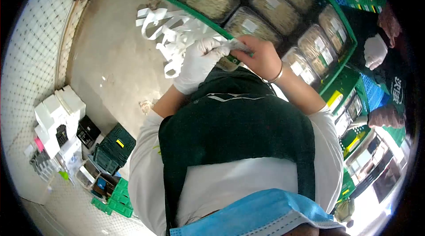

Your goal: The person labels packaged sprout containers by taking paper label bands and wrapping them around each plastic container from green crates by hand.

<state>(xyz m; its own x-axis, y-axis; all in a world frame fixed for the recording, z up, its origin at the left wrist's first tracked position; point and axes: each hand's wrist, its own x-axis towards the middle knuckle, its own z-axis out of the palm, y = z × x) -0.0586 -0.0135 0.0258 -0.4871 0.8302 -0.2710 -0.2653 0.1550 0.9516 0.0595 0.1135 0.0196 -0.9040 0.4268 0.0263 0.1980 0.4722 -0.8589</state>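
Observation:
My left hand (198, 64), in a white glove, has its fingers pinched on one end of a small whitish label strip (237, 45). The bare right hand (260, 57), with a bracelet at the wrist, grips the other end, its fingers closed. Both hands are close together in front of my apron, at the near edge of a green crate (204, 22). Clear-lidded food trays (274, 6) with pale shredded food and white labels fill the crate. A tangle of white paper strips (177, 34) hangs or lies beyond my left hand; which, I cannot tell.
Another person's gloved hand (375, 51) shows at the right, beside more stacked green crates (354, 141). White boxes (59, 114), a dark folded crate (113, 149) and green crates (120, 198) stand on the left by a tiled wall (33, 54). Bits of litter dot the floor (110, 41).

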